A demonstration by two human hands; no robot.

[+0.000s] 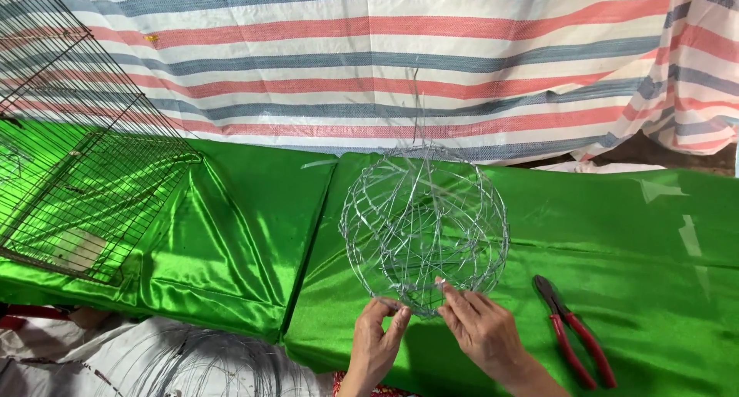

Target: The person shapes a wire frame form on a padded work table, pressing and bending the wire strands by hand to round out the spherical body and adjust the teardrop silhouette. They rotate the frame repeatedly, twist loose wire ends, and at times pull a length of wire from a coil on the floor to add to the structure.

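On the green satin surface (616, 235), centre, sits a round silver wire-mesh ball (423, 227) — both hands at its near lower edge. Left hand (377, 343) pinches the bottom wires, grip narrow, fingers closed on the mesh. Right hand (481, 328) also has fingertips on the lower wires, grip closed on them. Red-handled pliers (573, 331) lie just right of the right hand, untouched. Dark wire cage (77, 150) far left — striped tarp (385, 58) behind.
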